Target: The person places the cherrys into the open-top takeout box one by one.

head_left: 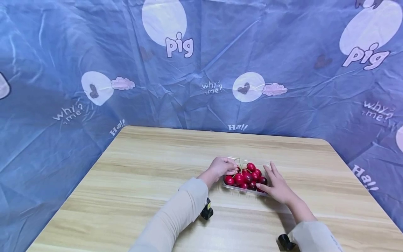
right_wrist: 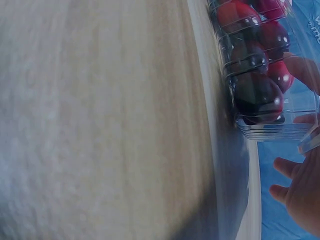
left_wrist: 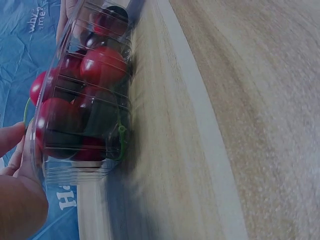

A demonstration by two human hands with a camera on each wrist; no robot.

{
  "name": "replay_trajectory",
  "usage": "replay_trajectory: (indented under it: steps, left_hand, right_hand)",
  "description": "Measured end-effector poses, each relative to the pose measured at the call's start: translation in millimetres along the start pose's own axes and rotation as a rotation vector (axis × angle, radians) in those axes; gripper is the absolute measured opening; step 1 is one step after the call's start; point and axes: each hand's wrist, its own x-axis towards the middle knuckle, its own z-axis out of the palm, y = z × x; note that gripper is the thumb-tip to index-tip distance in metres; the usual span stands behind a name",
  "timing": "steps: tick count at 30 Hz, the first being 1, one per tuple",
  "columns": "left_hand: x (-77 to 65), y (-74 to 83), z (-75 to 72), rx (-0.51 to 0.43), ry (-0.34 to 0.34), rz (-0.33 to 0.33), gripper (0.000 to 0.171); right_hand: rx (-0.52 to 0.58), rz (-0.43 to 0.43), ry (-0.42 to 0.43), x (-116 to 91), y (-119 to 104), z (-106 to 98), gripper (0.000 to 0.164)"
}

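A clear plastic box (head_left: 245,190) full of dark red cherries (head_left: 248,177) stands on the table, several green stems showing at its left. Over the left end is my left hand (head_left: 222,167). Its thumb and fingers (left_wrist: 11,138) pinch a green cherry stem (left_wrist: 26,111) above the rim, though the box wall partly covers the fingers in the left wrist view. At the other end, my right hand (head_left: 278,185) has its fingers spread around the corner, the thumb over the cherries. The right wrist view shows that thumb (right_wrist: 302,72) reaching inside the rim.
The box rests on a light wooden table (head_left: 151,168). Behind and beside it hangs a blue printed cloth (head_left: 195,70). Black wrist cameras sit below the left cuff (head_left: 206,210) and next to the right cuff (head_left: 286,242), close to the tabletop.
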Motion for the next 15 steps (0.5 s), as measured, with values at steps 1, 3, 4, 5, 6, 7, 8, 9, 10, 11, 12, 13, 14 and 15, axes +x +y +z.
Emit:
replay_trajectory:
  steps: [1, 3, 4, 5, 6, 7, 8, 9, 10, 11, 12, 13, 14, 15]
  left_hand:
    - [0.1, -0.4, -0.2, -0.004, -0.001, 0.000, 0.010]
    - [0.4, -0.8, -0.6, -0.010, -0.001, -0.002, 0.011]
    - [0.7, -0.9, -0.5, -0.013, 0.002, -0.003, 0.011]
    - [0.8, -1.0, -0.5, -0.014, 0.002, -0.004, 0.012]
    - [1.0, -0.7, -0.3, -0.014, 0.002, -0.003, 0.013]
    - [1.1, -0.3, 0.0, -0.012, 0.001, -0.003, 0.015]
    - [1.1, 0.3, 0.3, -0.008, 0.001, -0.003, 0.016]
    - [1.3, 0.9, 0.7, -0.003, 0.001, 0.000, 0.017]
    - [1.2, 1.8, 1.1, 0.001, 0.000, 0.000, 0.019]
    - [1.0, 2.7, 1.4, 0.007, -0.001, 0.000, 0.019]
    - [0.7, 3.8, 1.8, 0.009, -0.002, 0.000, 0.020]
    - [0.5, 4.7, 2.0, 0.010, -0.003, -0.002, 0.020]
    - [0.2, 5.6, 2.2, 0.009, -0.004, -0.005, 0.020]
    - [-0.2, 6.4, 2.2, 0.013, -0.006, -0.006, 0.020]
  right_hand:
    - [0.001, 0.000, 0.001, -0.2, 0.0, 0.4, 0.079]
    - [0.002, -0.001, 0.001, -0.4, 0.2, 0.8, 0.079]
    - [0.002, 0.000, 0.001, -0.5, 0.4, 0.9, 0.079]
    - [0.001, 0.004, 0.001, -0.5, 0.4, 1.0, 0.079]
    - [0.001, 0.004, 0.002, -0.7, 0.3, 0.7, 0.079]
    - [0.000, 0.005, 0.002, -0.8, 0.3, 0.5, 0.079]
    - [-0.003, 0.006, 0.001, -0.8, 0.4, 0.2, 0.079]
    - [-0.005, 0.007, 0.001, -0.9, 0.2, -0.2, 0.079]
    - [-0.007, 0.011, 0.000, -0.8, 0.1, -0.6, 0.079]
    - [-0.007, 0.012, 0.000, -0.7, -0.2, -1.0, 0.079]
    - [-0.007, 0.012, 0.000, -0.5, -0.4, -1.4, 0.079]
    - [-0.008, 0.013, -0.002, -0.2, -0.3, -1.6, 0.079]
    - [-0.009, 0.010, -0.003, 0.0, -0.5, -1.8, 0.079]
    - [-0.007, 0.010, -0.005, 0.2, -0.7, -2.0, 0.079]
